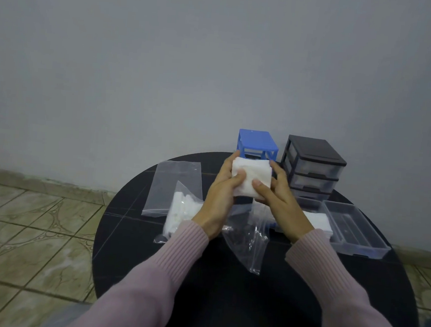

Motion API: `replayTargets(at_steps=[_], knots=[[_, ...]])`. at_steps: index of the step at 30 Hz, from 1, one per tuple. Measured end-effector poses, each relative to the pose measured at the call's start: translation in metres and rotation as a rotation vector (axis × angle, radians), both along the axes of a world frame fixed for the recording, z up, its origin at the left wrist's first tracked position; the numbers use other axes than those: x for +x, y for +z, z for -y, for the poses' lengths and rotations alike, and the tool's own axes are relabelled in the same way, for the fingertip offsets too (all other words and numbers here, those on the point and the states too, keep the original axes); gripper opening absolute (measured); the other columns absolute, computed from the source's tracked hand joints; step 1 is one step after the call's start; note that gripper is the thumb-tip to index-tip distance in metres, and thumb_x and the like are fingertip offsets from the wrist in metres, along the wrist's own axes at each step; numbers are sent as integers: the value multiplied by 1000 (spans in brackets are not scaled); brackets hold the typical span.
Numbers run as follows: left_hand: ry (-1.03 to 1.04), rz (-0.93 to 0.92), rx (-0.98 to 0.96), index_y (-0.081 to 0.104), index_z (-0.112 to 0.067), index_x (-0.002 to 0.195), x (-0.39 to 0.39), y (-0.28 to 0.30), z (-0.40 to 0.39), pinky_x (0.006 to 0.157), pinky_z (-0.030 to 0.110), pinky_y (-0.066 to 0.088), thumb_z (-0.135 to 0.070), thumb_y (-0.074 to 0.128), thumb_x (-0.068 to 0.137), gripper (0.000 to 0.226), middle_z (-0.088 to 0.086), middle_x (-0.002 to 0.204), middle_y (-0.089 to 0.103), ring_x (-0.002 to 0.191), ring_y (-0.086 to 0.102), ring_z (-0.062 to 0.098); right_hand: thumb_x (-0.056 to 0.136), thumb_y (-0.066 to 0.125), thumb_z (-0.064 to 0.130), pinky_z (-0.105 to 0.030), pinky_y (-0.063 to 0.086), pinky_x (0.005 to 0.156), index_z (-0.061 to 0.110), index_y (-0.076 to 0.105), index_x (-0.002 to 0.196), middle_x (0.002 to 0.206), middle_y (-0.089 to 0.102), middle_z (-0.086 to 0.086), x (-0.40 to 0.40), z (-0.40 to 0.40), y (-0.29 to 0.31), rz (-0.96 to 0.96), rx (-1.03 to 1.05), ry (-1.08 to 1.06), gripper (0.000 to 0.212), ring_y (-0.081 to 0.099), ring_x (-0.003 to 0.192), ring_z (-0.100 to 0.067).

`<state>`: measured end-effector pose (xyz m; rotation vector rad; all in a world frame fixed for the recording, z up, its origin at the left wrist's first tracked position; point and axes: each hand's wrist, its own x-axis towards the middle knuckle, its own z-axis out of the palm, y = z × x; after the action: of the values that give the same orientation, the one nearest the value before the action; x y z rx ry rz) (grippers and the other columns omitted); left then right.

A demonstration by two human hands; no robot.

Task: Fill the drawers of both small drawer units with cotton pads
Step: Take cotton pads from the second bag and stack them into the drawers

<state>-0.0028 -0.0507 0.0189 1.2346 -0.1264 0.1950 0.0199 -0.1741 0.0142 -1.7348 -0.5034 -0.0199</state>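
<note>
Both hands, left hand (223,187) and right hand (279,194), grip the cotton pad stack (251,176); clear drawer (358,230) lies rightward on the desk (126,233), nearer the right hand.

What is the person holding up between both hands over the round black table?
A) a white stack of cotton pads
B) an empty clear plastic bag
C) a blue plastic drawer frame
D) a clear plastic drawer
A: the left hand and right hand both grip a white stack of cotton pads, while the blue plastic drawer frame stands behind it and the clear plastic drawer lies on the table to the right.
</note>
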Motion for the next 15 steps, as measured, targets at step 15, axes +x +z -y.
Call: replayTargets(at_steps=[15], knots=[[115,295,518,49,-10,116,0,-8,-4,94,31,48,-1,45,95,24,4,113,57,104,55,12,83,64,4,-24,46,96,32,46,109,117,57,6,-2,13,6,271,19,-13,42,55,112,-11]])
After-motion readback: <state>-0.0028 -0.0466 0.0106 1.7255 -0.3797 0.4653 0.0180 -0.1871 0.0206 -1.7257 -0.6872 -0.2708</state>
